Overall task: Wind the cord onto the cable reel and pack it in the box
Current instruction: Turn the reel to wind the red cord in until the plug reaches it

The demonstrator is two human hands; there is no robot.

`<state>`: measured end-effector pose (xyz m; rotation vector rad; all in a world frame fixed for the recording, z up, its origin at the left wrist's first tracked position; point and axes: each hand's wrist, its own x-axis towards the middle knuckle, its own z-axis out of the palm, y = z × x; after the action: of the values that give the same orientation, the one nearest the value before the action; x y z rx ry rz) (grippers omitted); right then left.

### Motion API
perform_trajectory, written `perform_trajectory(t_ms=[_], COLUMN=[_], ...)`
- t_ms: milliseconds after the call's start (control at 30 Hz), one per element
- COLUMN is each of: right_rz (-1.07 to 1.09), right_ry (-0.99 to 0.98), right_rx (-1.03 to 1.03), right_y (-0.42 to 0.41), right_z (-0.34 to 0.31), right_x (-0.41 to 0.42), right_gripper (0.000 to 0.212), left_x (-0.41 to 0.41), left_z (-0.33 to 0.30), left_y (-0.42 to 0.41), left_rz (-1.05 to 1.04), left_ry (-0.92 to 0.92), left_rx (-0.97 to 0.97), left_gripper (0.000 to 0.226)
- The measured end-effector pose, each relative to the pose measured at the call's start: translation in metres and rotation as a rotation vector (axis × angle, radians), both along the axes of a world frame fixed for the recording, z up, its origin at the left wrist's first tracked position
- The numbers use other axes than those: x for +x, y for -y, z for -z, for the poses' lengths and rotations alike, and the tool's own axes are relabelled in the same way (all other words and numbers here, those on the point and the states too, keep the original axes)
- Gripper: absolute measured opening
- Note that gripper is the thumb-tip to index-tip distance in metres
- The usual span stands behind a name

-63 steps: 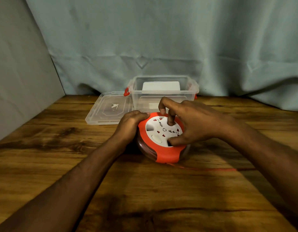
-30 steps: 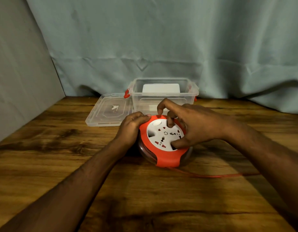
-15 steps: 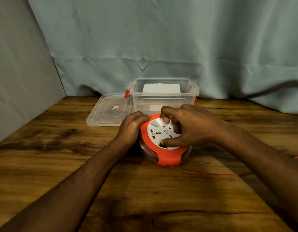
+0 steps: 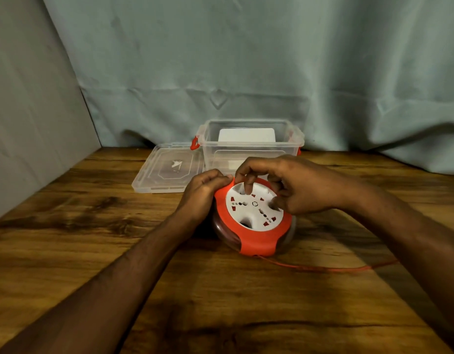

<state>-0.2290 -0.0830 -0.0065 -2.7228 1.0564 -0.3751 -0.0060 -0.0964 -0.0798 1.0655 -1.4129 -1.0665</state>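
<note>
The reel (image 4: 254, 221) sits mid-bench (image 4: 93, 226), tilted toward the camera. The left hand (image 4: 200, 195) grips its rim at 10 o'clock; the right hand (image 4: 294, 185) pokes fingers (image 4: 247, 186) into the white hub. The cord (image 4: 323, 269) trails toward 3 o'clock. The open box (image 4: 251, 149) stands at 12 o'clock, its lid (image 4: 167, 169) at 11.

The right hand (image 4: 301, 186) is turning the reel's white socket face (image 4: 254, 205) round, drawing in the red cord (image 4: 323, 269).

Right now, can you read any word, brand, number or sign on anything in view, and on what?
No text is readable.
White mark on the lid: too blurred to read.
White label in the box: blank from here.
Cable reel face: only socket holes and a small ring, no lettering visible.
</note>
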Motion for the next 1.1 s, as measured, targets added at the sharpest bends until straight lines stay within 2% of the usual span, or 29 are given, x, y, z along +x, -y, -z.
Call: perform_trajectory(t_ms=[167, 333, 567, 767, 967, 1100], right_rz=[-0.001, 0.009, 0.092, 0.123, 0.119, 0.126], right_ry=[-0.050, -0.044, -0.077, -0.151, -0.210, -0.188], right_rx=[0.041, 0.075, 0.014, -0.101, -0.186, -0.165], right_y=[0.002, 0.003, -0.006, -0.009, -0.011, -0.012], right_z=[0.007, 0.006, 0.002, -0.001, 0.004, 0.004], right_x=[0.001, -0.001, 0.000, 0.002, 0.007, 0.010], right_gripper=[0.082, 0.093, 0.101, 0.084, 0.053, 0.047], left_x=[0.001, -0.002, -0.002, -0.002, -0.002, -0.002], left_z=[0.001, 0.000, -0.001, 0.000, 0.002, 0.002], left_y=[0.000, 0.000, -0.002, 0.000, 0.000, 0.000], left_rz=[0.007, 0.005, -0.003, -0.008, -0.002, 0.007], left_ry=[0.025, -0.010, 0.001, -0.004, -0.024, -0.025], left_rx=[0.013, 0.037, 0.035, 0.035, 0.046, 0.035], left_gripper=[0.029, 0.023, 0.024, 0.024, 0.024, 0.026])
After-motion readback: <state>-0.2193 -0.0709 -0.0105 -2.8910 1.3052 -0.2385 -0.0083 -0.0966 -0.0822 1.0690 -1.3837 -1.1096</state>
